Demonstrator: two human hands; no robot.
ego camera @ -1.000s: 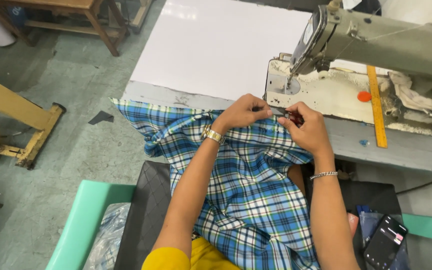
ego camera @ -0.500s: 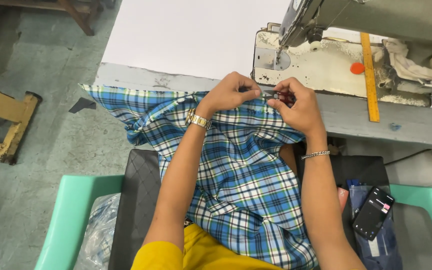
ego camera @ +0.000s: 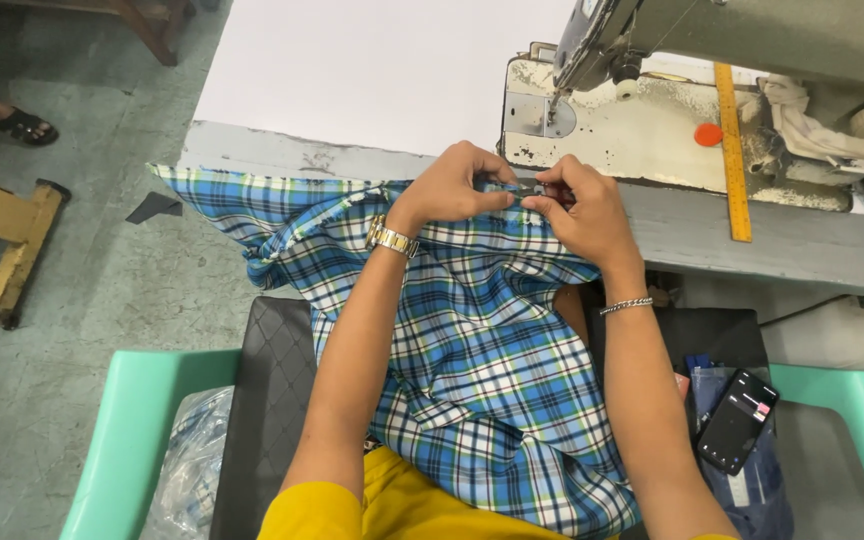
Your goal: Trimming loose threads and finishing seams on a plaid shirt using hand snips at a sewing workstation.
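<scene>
A blue, white and green plaid cloth point(ego camera: 472, 340) lies over my lap and up onto the front edge of the sewing table point(ego camera: 352, 80). My left hand point(ego camera: 449, 188), with a gold wristwatch, pinches the cloth's top edge. My right hand point(ego camera: 584, 208), with a silver bracelet, pinches the same edge right beside it, fingertips almost touching, with a small dark object between the fingers that I cannot make out. Both hands sit just in front of the sewing machine point(ego camera: 672, 90), below its needle.
A yellow ruler point(ego camera: 732, 150) and a round orange piece point(ego camera: 709, 134) lie on the machine bed. A black phone point(ego camera: 738, 421) rests at my right on a teal bench point(ego camera: 852, 400). A clear plastic bag point(ego camera: 187, 470) lies left. A wooden stand point(ego camera: 2, 240) and another person's sandalled foot point(ego camera: 17, 125) are on the floor.
The view has shifted down and right slightly. Both hands stay pinched together on the cloth edge, working it by small finger movements.
</scene>
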